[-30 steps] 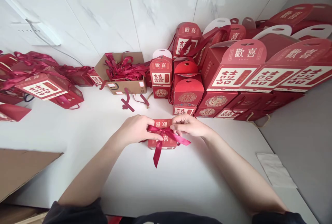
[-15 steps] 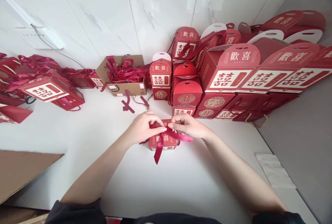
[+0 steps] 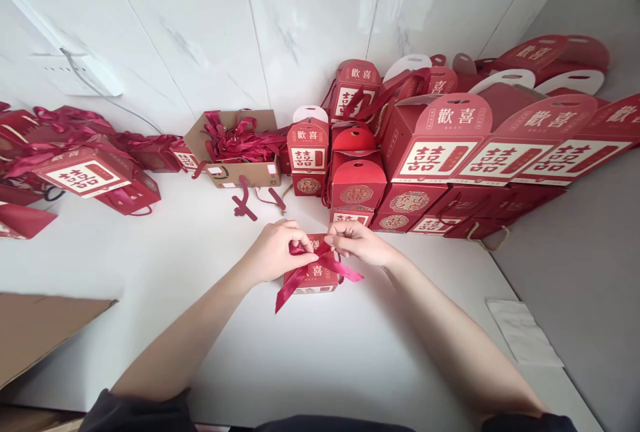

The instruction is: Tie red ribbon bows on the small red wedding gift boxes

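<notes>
A small red gift box [image 3: 316, 279] sits on the white table [image 3: 310, 352] in front of me. A dark red ribbon [image 3: 320, 264] is tied across its top, with two tails hanging toward me. My left hand [image 3: 277, 252] pinches the left loop of the ribbon, fingers closed. My right hand [image 3: 357, 243] pinches the right loop, fingers closed too. Both hands rest over the box's top and hide its far edge.
Stacked red gift boxes [image 3: 450, 152] fill the back right against the marble wall. A cardboard box of loose ribbons [image 3: 235, 145] stands behind. Ribboned red boxes [image 3: 85, 172] lie at the left. A brown cardboard flap [image 3: 40, 329] juts in near left; a white sheet [image 3: 523, 342] lies right.
Both hands closed in on the bow and now pinch its loops. The longer ribbon tail swung from hanging straight down to pointing down-left. The view tilted slightly.
</notes>
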`<state>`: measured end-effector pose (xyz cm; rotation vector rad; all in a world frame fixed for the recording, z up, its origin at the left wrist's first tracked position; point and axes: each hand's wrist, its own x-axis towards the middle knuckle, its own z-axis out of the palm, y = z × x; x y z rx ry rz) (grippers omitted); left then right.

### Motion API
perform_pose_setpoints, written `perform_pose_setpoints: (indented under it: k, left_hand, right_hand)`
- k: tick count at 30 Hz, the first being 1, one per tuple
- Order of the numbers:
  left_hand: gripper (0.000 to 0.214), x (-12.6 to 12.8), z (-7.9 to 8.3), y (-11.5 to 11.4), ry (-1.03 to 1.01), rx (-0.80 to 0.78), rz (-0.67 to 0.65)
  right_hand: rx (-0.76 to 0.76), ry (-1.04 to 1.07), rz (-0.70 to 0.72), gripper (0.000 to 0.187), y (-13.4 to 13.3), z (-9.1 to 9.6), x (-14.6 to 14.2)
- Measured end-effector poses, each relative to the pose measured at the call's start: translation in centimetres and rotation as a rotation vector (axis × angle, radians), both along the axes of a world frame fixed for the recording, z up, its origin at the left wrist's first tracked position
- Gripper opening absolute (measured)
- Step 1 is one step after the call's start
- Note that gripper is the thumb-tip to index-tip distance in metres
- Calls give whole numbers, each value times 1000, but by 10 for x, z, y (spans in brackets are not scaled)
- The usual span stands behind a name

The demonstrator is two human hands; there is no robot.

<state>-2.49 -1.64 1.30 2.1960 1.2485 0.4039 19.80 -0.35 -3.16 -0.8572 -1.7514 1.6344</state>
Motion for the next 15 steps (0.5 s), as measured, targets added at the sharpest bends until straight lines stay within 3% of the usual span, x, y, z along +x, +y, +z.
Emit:
perform_pose_setpoints:
  k: [3,5,8,11,15]
  left_hand:
    - [18,-7,16,1,-2,-53,-49]
    - [23,-16,29,4,-12,-98,-81]
    - [25,-29,41,9,4,-128,-104]
    - [29,-37,39,15,22,-225,-98]
    - [32,-36,28,20,-20,-415,-117]
  right_hand:
    - [17,-67,15,35,-2,17,15]
    - [84,-208,-1,40,-3,27,26]
    - [129,-401,86,46,-5,33,36]
    - [97,-434,193,46,-7,29,33]
    - [6,-311,312,39,-8,23,24]
